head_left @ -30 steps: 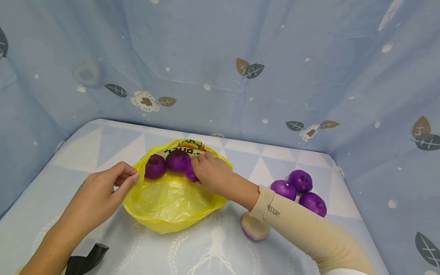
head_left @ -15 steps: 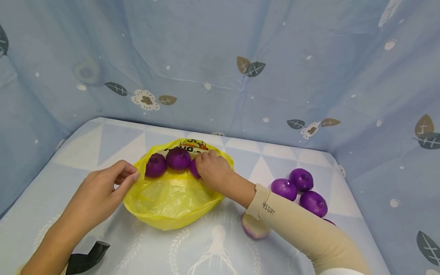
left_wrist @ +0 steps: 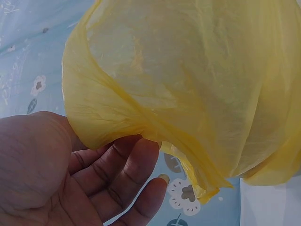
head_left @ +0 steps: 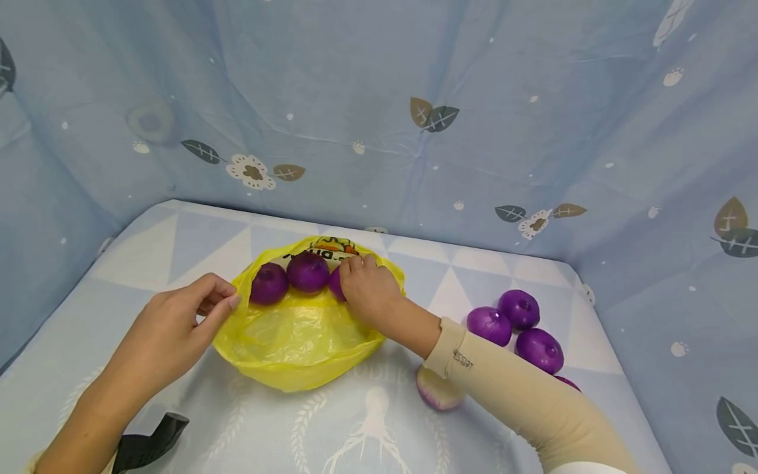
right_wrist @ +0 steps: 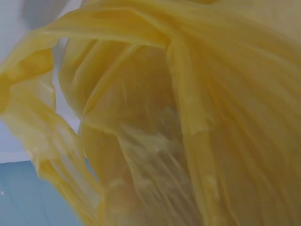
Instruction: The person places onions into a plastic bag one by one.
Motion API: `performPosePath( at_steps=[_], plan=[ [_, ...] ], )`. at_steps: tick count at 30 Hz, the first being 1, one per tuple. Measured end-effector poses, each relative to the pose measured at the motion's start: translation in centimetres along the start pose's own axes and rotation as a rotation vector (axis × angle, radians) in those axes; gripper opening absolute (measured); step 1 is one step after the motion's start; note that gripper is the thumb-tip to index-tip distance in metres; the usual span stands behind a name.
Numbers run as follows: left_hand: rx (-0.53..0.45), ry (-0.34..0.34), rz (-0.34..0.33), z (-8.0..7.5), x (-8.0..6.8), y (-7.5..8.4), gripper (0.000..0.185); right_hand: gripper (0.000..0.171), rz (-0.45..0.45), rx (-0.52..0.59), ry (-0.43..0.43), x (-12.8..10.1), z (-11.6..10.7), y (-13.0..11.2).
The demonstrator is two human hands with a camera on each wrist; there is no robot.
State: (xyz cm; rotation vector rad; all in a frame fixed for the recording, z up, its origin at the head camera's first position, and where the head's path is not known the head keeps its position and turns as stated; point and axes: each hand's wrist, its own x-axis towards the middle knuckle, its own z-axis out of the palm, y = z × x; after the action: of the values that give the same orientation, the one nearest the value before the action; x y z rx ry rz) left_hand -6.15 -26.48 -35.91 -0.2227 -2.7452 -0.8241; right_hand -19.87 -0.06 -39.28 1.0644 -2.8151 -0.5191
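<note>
A yellow plastic bag [head_left: 296,339] lies open on the blue patterned mat. Two purple onions [head_left: 269,283] [head_left: 308,271] sit at its far side. My right hand [head_left: 353,271] reaches into the bag, its fingers curled over a third purple onion [head_left: 336,284] next to those two. My left hand [head_left: 227,304] pinches the bag's left rim. In the left wrist view the yellow bag film [left_wrist: 188,84] drapes over my curled fingers [left_wrist: 136,165]. The right wrist view shows only the yellow bag film [right_wrist: 188,117].
Three more purple onions [head_left: 488,326] [head_left: 519,309] [head_left: 539,350] lie on the mat [head_left: 177,250] at the right. A paler onion [head_left: 435,395] sits partly under my right forearm. A black strap [head_left: 145,447] lies at the front left. Blue patterned cloth walls enclose the mat.
My right hand has moved a little farther into the bag with the third onion, up beside the other two. The left hand has kept its hold on the rim.
</note>
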Motion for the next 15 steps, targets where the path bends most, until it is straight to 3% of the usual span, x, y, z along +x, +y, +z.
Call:
performPosePath(
  at_steps=[5,10,15],
  plan=[
    [0.003,-0.001,0.004,0.0,0.2,0.0,0.007,0.059,-0.021,0.087,0.045,-1.5,-0.9,0.7],
    [0.011,-0.017,-0.006,0.0,0.3,-0.1,0.008,0.043,-0.083,0.289,0.215,-4.2,-0.7,2.1],
    [0.012,-0.027,-0.041,-0.1,0.0,-0.3,0.010,0.041,-0.087,0.465,0.356,-7.2,-0.3,3.9]
  ],
)
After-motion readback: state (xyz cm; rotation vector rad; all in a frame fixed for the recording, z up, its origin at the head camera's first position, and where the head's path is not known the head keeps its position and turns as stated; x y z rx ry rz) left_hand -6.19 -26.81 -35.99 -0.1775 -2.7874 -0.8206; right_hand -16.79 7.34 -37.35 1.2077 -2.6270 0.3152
